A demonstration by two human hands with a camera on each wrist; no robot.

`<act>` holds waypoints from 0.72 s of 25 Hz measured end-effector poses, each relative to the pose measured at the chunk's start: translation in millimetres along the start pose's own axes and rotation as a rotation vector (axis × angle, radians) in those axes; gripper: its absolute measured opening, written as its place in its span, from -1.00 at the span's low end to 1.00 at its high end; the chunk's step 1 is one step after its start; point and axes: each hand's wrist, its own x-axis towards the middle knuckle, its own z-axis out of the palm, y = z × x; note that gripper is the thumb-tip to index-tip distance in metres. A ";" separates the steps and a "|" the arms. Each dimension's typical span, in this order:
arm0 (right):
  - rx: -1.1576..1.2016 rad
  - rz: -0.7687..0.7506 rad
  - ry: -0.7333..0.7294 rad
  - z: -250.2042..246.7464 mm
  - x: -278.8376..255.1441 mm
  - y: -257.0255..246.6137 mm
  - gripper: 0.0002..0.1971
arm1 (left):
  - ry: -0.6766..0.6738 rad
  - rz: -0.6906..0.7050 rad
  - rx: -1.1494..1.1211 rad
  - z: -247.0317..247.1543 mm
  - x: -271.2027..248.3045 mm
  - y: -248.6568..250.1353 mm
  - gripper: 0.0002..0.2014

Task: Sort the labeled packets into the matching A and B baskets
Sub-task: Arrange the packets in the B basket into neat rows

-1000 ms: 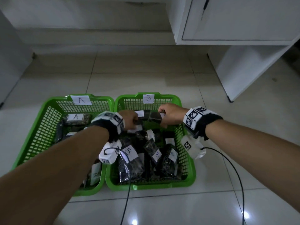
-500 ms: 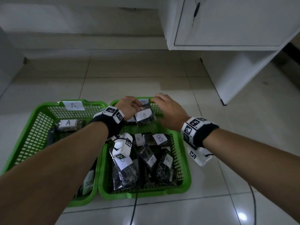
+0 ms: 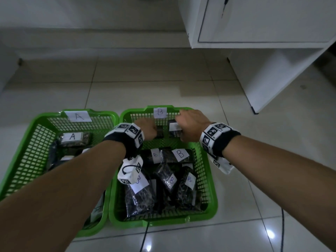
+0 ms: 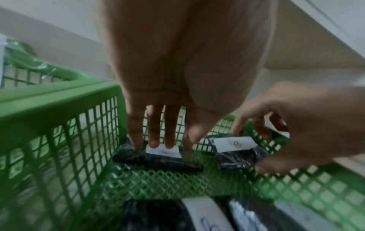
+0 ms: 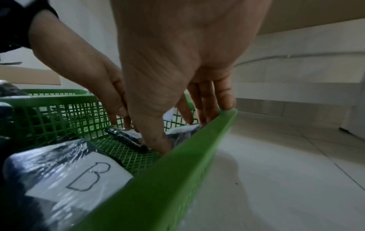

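Head view: two dark packets lay at the far end of the B basket [image 3: 209, 180], side by side on the mesh floor. The left packet [image 4: 156, 156] sat under the left hand [image 3: 146, 129]; its straight, slightly spread fingers [image 4: 153, 129] pointed down with tips on the packet's white label. The right packet [image 4: 236, 152], label reading B, lay just beside it. The right hand [image 3: 190, 125] hovered over this one, fingers loosely spread around its far edge and thumb near its near edge; whether they actually pinched it I could not tell. More B-labelled packets [image 3: 180, 154] were piled in the near half of the same basket. The A basket [image 3: 36, 142] stood touching it on the left, holding an A-labelled packet [image 3: 74, 138]. Both baskets sat on a pale tiled floor [image 3: 145, 91], a white cabinet [image 3: 263, 22] far right
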 end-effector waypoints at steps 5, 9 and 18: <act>-0.024 0.014 -0.114 1.9 21.1 -19.8 -0.79 | -0.081 0.045 0.149 14.5 4.1 -11.2 -0.61; -0.022 -0.018 -0.148 5.1 28.4 -23.6 -0.74 | -0.113 0.083 0.128 9.0 2.6 -20.7 -0.54; 0.262 0.004 -0.474 -3.7 -5.3 -36.4 -0.61 | -0.106 0.166 0.139 21.4 -24.2 -24.3 -0.71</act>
